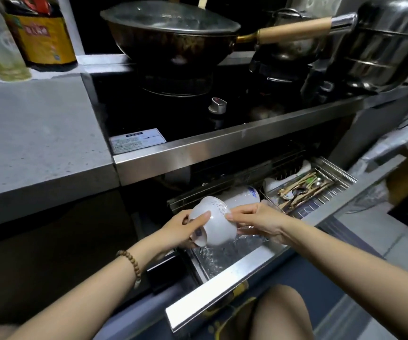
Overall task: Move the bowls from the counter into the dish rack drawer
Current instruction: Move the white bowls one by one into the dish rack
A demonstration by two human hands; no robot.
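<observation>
Left hand [181,228] and right hand [259,220] grip white porcelain bowls [214,224] over the steel rack drawer [225,273]; one blue-patterned bowl [246,194] already inside.

Between my left hand [178,229] and right hand [259,219] the bowls [212,222] sit above the open dish rack drawer [222,288], under the stove [173,114]. Behind them lies a second bowl [244,196] (on its side), with the cutlery tray [344,174] to its right and the counter [34,133] up at left.

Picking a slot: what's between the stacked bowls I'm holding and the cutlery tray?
Head view: a blue-patterned bowl lies in the dish rack drawer, between the stacked bowls and the cutlery tray.
</observation>
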